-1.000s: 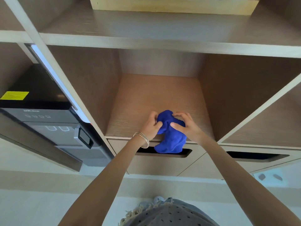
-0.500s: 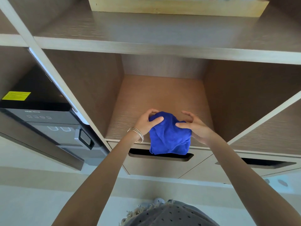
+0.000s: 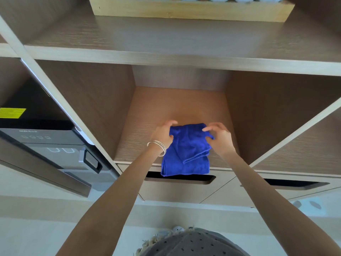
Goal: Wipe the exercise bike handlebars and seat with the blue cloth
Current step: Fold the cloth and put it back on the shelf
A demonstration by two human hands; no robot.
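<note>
The blue cloth (image 3: 186,150) hangs folded between my two hands, in front of an open wooden shelf compartment (image 3: 180,109). My left hand (image 3: 163,133), with thin bangles on the wrist, pinches the cloth's upper left corner. My right hand (image 3: 219,138) grips its upper right edge, fingers partly spread. The cloth's lower end drapes over the shelf's front edge and a drawer slot (image 3: 180,179). No exercise bike, handlebars or seat are in view.
A dark appliance (image 3: 42,137) with a yellow label and a handle sits in the left compartment. A pale wooden tray (image 3: 191,11) stands on the upper shelf. Another drawer slot (image 3: 295,182) is at the right. Pale floor lies below.
The cloth was bunched up between my hands; it has since been spread and flattened into a folded sheet. Both hands moved apart to its upper corners.
</note>
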